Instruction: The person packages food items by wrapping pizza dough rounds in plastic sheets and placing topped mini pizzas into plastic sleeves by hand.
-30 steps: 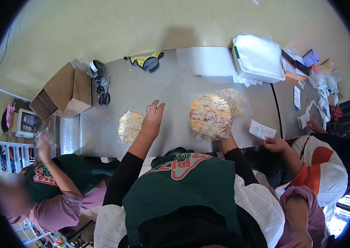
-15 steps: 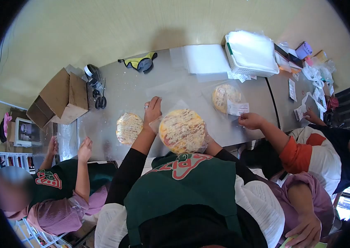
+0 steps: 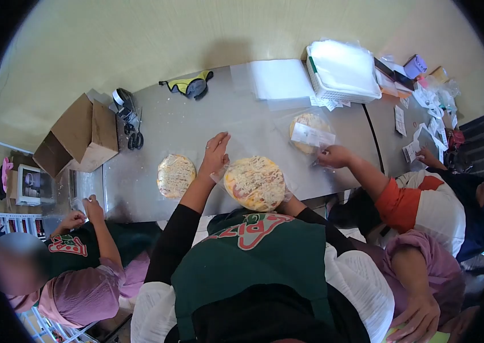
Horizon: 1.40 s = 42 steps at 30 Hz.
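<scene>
A round bagged pizza [image 3: 255, 183] is tilted up in front of my apron, between my two hands. My left hand [image 3: 217, 153] pinches the clear bag's edge at the pizza's left side. Behind the lower right of the pizza, my right hand [image 3: 292, 201] grips the bag, its fingers mostly hidden. Left of my left hand lies another bagged pizza [image 3: 176, 176] on the metal table [image 3: 139, 200]. A third bagged pizza [image 3: 308, 121] lies at the right, partly under a white printed slip [image 3: 313, 136].
A co-worker's hand [image 3: 335, 156] is beside the slip. At the left are a cardboard box [image 3: 82, 134], scissors [image 3: 134, 139] and another person's hands [image 3: 84, 214]. Along the back are a yellow-grey object [image 3: 190, 86], clear sheets [image 3: 281, 80] and a white basket [image 3: 342, 94].
The held pizza has moved left from beside the third pizza to between my hands, and my left hand has taken the bag's edge. The co-worker's slip has moved onto the third pizza.
</scene>
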Tool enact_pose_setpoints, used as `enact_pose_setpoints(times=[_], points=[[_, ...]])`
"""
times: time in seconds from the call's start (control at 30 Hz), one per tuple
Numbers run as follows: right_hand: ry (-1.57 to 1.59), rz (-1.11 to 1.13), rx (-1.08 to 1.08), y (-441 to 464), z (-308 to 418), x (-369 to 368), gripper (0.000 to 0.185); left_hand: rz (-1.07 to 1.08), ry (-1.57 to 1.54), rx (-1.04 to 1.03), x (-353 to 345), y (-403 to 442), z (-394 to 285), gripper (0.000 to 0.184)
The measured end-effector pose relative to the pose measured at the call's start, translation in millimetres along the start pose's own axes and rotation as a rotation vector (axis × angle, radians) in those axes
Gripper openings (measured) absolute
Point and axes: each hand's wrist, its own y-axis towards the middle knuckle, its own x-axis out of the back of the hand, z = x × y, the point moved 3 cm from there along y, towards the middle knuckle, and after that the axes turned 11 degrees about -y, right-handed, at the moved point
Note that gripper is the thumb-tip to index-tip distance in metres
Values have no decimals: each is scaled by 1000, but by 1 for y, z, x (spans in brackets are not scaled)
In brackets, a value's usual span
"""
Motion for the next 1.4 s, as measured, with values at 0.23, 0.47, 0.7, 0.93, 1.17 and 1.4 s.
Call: enact_pose_setpoints(times=[0.23, 0.47, 0.7, 0.93, 1.17, 1.4], points=[[-1711, 152, -586, -41, 136, 128, 87, 84, 37, -99, -12, -2, 15, 80], [20, 161, -109, -29, 31, 27, 76, 125, -21, -66, -9, -4, -3, 81], [839, 266, 10, -29, -36, -63, 55, 71, -137, 1, -7, -16, -34, 66], [711, 24, 110, -24, -36, -43, 50, 59, -55, -52, -24, -27, -60, 55], [759, 16, 298, -5, -8, -48, 48, 75, 39, -142, -43, -25, -82, 57], [712, -50, 254, 19, -54, -4, 48, 207, 0, -108, -65, -35, -67, 54]])
